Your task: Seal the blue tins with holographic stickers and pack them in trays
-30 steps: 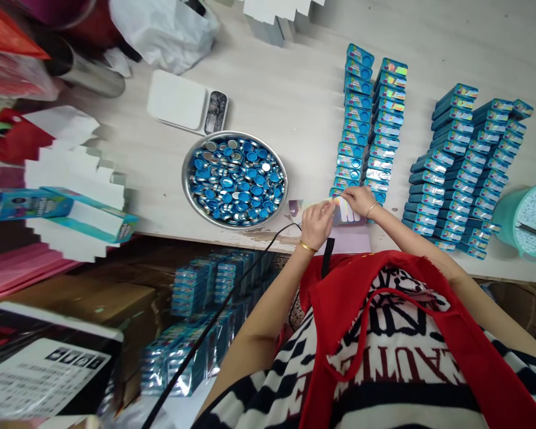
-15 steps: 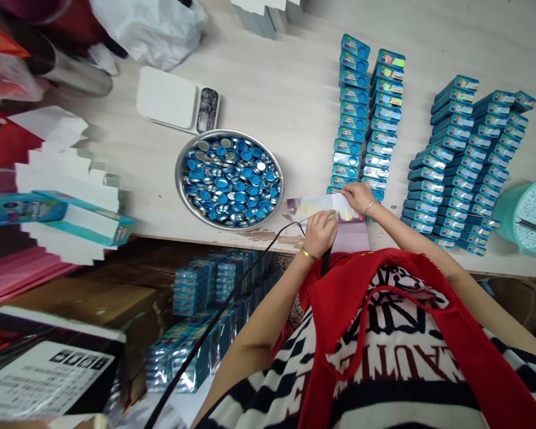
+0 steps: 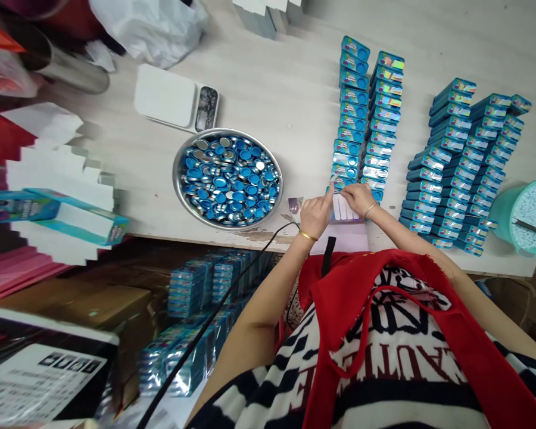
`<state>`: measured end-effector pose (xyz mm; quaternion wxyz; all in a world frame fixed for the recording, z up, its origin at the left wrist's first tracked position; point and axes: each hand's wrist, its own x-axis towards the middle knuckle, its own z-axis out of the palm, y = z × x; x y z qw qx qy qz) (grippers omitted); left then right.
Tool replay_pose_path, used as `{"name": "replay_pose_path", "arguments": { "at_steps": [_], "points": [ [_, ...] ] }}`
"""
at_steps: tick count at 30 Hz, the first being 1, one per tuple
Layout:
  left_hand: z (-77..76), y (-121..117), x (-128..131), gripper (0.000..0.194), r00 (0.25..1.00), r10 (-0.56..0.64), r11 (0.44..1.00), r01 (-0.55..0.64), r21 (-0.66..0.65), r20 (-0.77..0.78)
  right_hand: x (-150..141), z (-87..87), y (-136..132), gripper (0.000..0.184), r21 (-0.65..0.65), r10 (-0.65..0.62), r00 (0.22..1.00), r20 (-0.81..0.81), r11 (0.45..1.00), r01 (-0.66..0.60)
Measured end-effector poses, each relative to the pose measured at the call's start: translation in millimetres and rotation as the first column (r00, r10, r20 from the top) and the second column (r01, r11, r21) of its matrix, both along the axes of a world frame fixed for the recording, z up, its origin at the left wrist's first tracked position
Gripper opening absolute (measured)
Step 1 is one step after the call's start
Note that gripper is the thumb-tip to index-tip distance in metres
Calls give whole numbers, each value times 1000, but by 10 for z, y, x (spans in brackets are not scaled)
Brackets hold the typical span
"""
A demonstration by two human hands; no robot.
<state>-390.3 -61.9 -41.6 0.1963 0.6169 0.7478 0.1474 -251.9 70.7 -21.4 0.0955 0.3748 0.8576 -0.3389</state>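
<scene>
Close to the table's front edge, both hands work at a small shiny carton (image 3: 346,210) with pale stripes on the side facing me. My left hand (image 3: 316,214) grips its left edge, with the index finger stretched along it. At its upper right side, my right hand (image 3: 358,198) has its fingers pressed together on the carton. The fingers partly hide its far side. A pale lilac card (image 3: 351,238) lies flat below it, reaching toward the red apron (image 3: 361,262). Left of my left hand lies a small purple shiny piece (image 3: 293,205).
A steel bowl (image 3: 177,189) holds blue and silver caps; a white scale (image 3: 165,95) stands behind it. Rows of blue boxes (image 3: 352,113) and more blue boxes (image 3: 451,131) stand to the right. A turquoise tub (image 3: 502,211) holds white beads. A black cable (image 3: 232,292) crosses the front edge.
The long shiny strip stretched between my hands is no longer spread out to the left. My left hand has risen slightly, and the striped side of the carton now shows.
</scene>
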Motion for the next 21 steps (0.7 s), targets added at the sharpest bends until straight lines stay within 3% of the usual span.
{"name": "replay_pose_path", "arguments": {
  "at_steps": [7,9,11,13,16,18,21],
  "points": [
    [-54,-329,94,49,995,-62,989,51,141,72,-15,-22,25,32,-8,-5,1000,0,1000,5],
    [58,-431,136,48,993,-26,976,2,218,111,-24,-35,35,33,-9,8,1000,26,1000,-8],
    [256,-490,179,51,975,68,941,-133,311,210,-23,-50,37,34,-19,12,999,42,1000,-11],
    [497,-465,213,59,904,175,867,-329,374,391,3,-47,22,34,-7,-26,1000,-12,1000,26],
    [781,-264,243,73,690,236,754,-575,318,685,122,42,-44,52,9,-191,940,-282,979,202],
    [852,-79,268,78,550,227,733,-640,231,803,255,170,-112,71,-106,-343,824,-450,937,332],
    [792,152,354,80,436,239,764,-636,109,867,483,394,-232,85,-387,-565,688,-455,822,419]
  ]
}}
